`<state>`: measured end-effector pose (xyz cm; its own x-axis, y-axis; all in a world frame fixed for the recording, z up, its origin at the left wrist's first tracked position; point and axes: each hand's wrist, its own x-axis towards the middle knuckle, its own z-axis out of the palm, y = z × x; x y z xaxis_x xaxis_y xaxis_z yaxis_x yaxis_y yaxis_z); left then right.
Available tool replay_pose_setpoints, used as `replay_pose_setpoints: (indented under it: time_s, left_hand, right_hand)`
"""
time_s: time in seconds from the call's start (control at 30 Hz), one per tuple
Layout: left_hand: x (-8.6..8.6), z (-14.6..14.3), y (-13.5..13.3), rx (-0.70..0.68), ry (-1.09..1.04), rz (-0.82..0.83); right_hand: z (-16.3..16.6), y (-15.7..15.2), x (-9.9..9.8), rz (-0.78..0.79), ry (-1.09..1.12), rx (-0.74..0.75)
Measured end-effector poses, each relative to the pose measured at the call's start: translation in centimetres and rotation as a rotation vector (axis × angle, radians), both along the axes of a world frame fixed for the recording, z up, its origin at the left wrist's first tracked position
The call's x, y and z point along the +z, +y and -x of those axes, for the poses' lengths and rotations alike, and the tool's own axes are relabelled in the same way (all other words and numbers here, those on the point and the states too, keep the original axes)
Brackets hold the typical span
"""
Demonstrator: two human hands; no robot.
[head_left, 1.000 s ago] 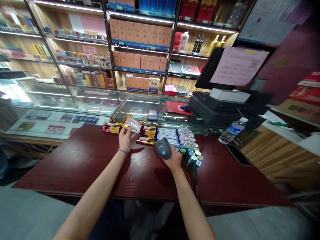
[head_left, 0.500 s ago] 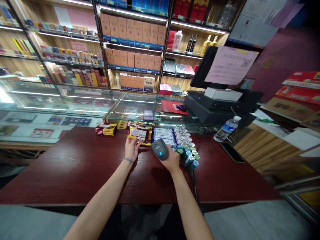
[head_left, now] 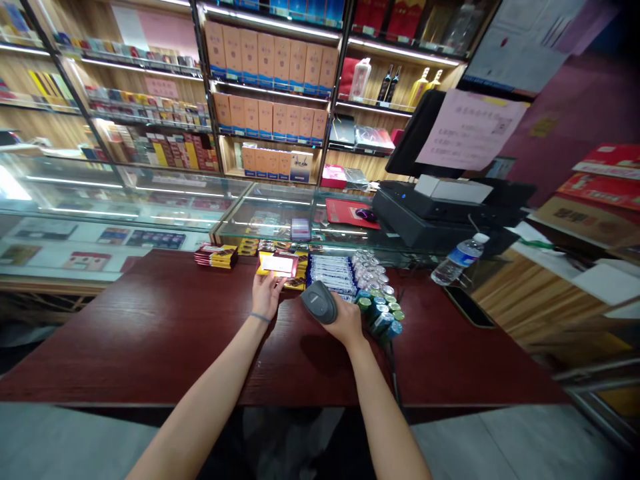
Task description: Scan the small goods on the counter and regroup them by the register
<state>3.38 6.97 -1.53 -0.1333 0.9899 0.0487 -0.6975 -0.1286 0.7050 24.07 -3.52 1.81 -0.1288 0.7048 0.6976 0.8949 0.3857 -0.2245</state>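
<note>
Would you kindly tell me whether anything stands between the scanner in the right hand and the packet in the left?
Nothing visible does: between the scanner and the packet there is open space, with only similar yellow packets lying on the table beyond.

Rear wall: wood-backed shelving [head_left: 361, 159], dark uprights dividing the bays, white light strips [head_left: 273, 22] running along the shelf edges. Glass display counter [head_left: 195, 212] in front of it, streaked with reflections; bright glare at far left. Reddish-brown table [head_left: 190, 327] in foreground, glossy. Floor [head_left: 75, 433]: grey, seam visible lower right. Right side: pink wall [head_left: 565, 133], wood-grain cabinet [head_left: 520, 280]. Lower right corner blurred; possibly a metal frame [head_left: 595, 393].
</note>
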Motion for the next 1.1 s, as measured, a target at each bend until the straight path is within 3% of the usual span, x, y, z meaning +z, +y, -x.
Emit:
replay_pose_setpoints:
  time_s: [0.23,0.33,0.47,0.57,0.73,0.93,1.1]
  left_hand:
    - [0.5,0.2,0.3,0.042,-0.033,0.019]
    - [1.1,0.7,0.4,0.101,0.064,-0.033]
    - [1.9,1.8,-0.4,0.353,0.571,-0.178]
    - [2.1,2.4,-1.4,0.49,1.027,-0.399]
    - [1.6,2.1,-1.7,0.5,1.403,-0.676]
    - [0.5,1.5,-1.1,0.388,1.681,-0.759]
    - [-0.6,1.3,-0.4,0.314,1.774,-0.797]
  right_hand:
    - [-0.2,0.2,-0.5,-0.059,0.062,-0.049]
    - [-0.3,0.3,-0.7,-0.093,0.08,-0.082]
    - [-0.3,0.3,-0.6,-0.139,0.096,-0.103]
    - [-0.3,0.2,-0.6,-0.138,0.108,-0.116]
    - [-0.4,0.2,-0.8,-0.14,0.141,-0.134]
    - [-0.3,0.1,-0.5,-0.147,0.156,-0.145]
    - [-0.2,0.3,-0.8,-0.143,0.174,-0.169]
